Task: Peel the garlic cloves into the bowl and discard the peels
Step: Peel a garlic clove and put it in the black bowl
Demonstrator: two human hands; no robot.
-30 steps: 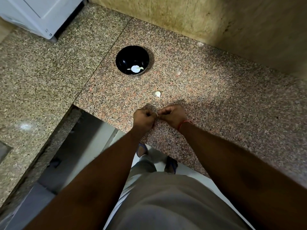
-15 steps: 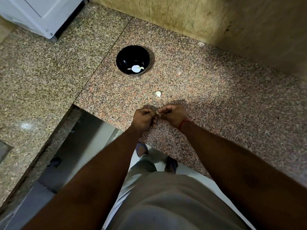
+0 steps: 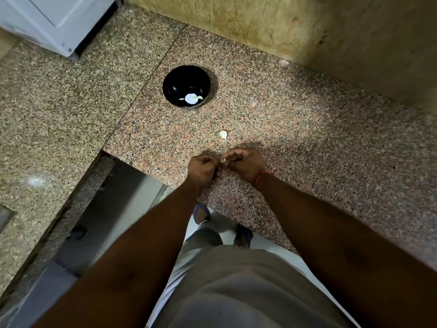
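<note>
The fingers (image 3: 226, 159) of the right hand (image 3: 246, 163) are curled inward and meet those of the left hand (image 3: 202, 168) over the near edge of the granite surface (image 3: 307, 150). Between them a small pale sliver shows, which I take to be the garlic clove (image 3: 222, 160) being peeled; both hands pinch it, the left with a tight fist-like curl, the right more loosely, its fingertips hooked toward the left thumb. The clove is too small and too covered to tell its long axis or how much skin is left on it.

The relation that matters for the coming move: the black bowl (image 3: 186, 85) stands well apart, farther back on the surface and a little to the left, so the left hand is slightly nearer to it. A pale round patch and two small pale slivers lie at its bottom; whether these are peeled cloves I cannot tell. A loose pale piece (image 3: 223, 134), clove or peel, lies on the surface just beyond the hands, between them and the bowl.

Compared with a second ago, the hands sit in nearly the same spot, but the right hand's fingers have opened a little from a closed fist and the pale sliver between the hands shows more clearly. The bowl and the loose piece have not moved.
</note>
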